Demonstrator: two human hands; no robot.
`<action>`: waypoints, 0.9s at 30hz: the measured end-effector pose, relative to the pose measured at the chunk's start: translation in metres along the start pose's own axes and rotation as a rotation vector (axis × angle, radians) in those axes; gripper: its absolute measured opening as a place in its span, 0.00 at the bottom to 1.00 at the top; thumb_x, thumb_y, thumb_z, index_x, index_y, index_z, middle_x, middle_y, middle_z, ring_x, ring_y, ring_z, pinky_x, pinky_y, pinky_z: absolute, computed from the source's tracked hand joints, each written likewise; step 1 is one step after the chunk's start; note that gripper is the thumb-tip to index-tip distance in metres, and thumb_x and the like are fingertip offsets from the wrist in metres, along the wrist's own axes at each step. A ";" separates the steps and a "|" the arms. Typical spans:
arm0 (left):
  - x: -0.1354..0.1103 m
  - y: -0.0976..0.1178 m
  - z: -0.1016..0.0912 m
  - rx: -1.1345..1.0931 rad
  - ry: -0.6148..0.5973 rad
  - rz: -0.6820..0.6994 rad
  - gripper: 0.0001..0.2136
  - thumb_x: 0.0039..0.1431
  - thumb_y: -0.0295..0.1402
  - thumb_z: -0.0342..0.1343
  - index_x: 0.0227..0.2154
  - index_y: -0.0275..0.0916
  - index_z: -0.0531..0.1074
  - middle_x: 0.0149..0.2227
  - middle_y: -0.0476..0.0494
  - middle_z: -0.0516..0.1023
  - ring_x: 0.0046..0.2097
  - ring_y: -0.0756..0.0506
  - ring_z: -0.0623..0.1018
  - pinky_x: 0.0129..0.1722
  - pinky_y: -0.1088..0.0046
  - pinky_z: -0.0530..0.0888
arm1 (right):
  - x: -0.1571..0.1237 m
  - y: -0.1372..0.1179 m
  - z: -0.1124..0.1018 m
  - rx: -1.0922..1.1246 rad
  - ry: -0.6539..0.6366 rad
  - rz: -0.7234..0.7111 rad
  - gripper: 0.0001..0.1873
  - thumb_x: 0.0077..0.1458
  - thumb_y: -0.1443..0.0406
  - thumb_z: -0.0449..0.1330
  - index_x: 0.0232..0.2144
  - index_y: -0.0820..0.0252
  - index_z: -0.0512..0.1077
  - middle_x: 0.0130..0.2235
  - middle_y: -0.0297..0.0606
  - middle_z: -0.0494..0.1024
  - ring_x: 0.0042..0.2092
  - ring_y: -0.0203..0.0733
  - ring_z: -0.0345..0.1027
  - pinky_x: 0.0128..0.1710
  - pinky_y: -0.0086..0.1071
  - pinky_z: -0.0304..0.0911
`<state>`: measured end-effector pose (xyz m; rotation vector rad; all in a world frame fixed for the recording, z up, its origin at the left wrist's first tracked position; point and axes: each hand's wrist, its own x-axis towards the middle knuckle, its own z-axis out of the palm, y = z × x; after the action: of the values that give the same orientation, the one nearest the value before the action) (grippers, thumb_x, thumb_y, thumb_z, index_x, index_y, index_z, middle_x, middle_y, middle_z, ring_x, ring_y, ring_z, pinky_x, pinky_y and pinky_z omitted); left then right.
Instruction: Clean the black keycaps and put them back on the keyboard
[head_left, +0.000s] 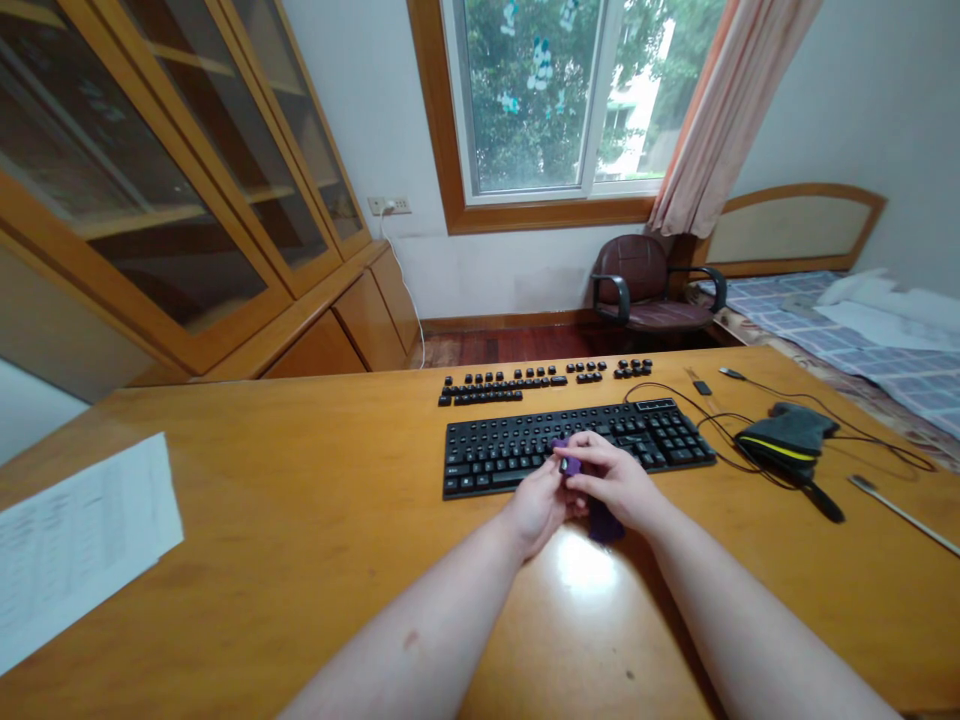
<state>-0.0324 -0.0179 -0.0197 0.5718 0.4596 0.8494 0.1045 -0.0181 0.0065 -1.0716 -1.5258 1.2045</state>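
Observation:
My left hand and my right hand meet just in front of the black keyboard, over its near edge. Between their fingertips they pinch a purple cloth, whose loose end hangs down below my right hand. A small object shows at the cloth's fold; it is too small to name with certainty. On the keyboard, the upper rows show bare key stems, while the lower rows and the number pad carry caps. Behind it, loose black keycaps lie in rows on the wooden desk.
To the right lie a grey pouch with a yellow stripe, a cable, a small black piece and a thin white-handled brush. Paper sheets rest at the left. A chair stands beyond the desk.

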 end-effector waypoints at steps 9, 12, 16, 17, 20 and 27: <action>-0.001 0.002 0.004 -0.025 -0.024 -0.002 0.12 0.55 0.37 0.52 0.42 0.40 0.65 0.31 0.47 0.69 0.25 0.53 0.67 0.28 0.75 0.64 | -0.001 0.004 0.005 0.104 0.035 0.044 0.26 0.41 0.65 0.64 0.47 0.49 0.69 0.45 0.37 0.71 0.34 0.38 0.68 0.29 0.31 0.68; -0.001 0.002 0.005 -0.023 -0.057 0.007 0.09 0.55 0.35 0.52 0.38 0.38 0.65 0.29 0.48 0.68 0.25 0.53 0.67 0.28 0.75 0.64 | 0.001 0.009 0.006 0.166 0.135 0.080 0.25 0.36 0.64 0.68 0.41 0.52 0.71 0.45 0.38 0.72 0.30 0.37 0.68 0.27 0.32 0.67; 0.000 0.001 0.003 -0.019 -0.019 0.014 0.11 0.55 0.38 0.52 0.39 0.38 0.65 0.30 0.47 0.69 0.26 0.53 0.67 0.29 0.75 0.64 | 0.003 0.009 0.004 0.023 0.127 -0.030 0.15 0.38 0.63 0.67 0.33 0.56 0.75 0.45 0.40 0.72 0.44 0.46 0.67 0.44 0.39 0.65; 0.000 0.000 0.002 -0.015 0.001 0.014 0.12 0.55 0.38 0.52 0.40 0.39 0.64 0.30 0.47 0.69 0.26 0.53 0.67 0.29 0.75 0.64 | 0.003 0.008 0.003 -0.024 0.090 -0.061 0.14 0.40 0.62 0.66 0.34 0.56 0.76 0.45 0.41 0.72 0.47 0.47 0.66 0.48 0.41 0.62; 0.001 -0.003 0.000 0.012 0.053 0.012 0.12 0.54 0.37 0.53 0.39 0.38 0.64 0.29 0.46 0.70 0.26 0.52 0.68 0.28 0.74 0.64 | 0.002 0.001 0.004 -0.137 0.031 -0.141 0.13 0.47 0.62 0.62 0.38 0.53 0.76 0.44 0.41 0.72 0.48 0.46 0.64 0.51 0.42 0.58; -0.001 0.001 0.008 0.001 0.027 0.027 0.14 0.54 0.37 0.54 0.42 0.40 0.64 0.28 0.48 0.69 0.26 0.52 0.67 0.27 0.75 0.63 | -0.003 0.003 0.011 -0.152 0.233 -0.127 0.08 0.44 0.62 0.63 0.31 0.52 0.78 0.39 0.40 0.75 0.42 0.46 0.68 0.46 0.42 0.64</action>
<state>-0.0294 -0.0206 -0.0129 0.5691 0.4782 0.8833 0.0950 -0.0232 0.0019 -1.1523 -1.4962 0.8558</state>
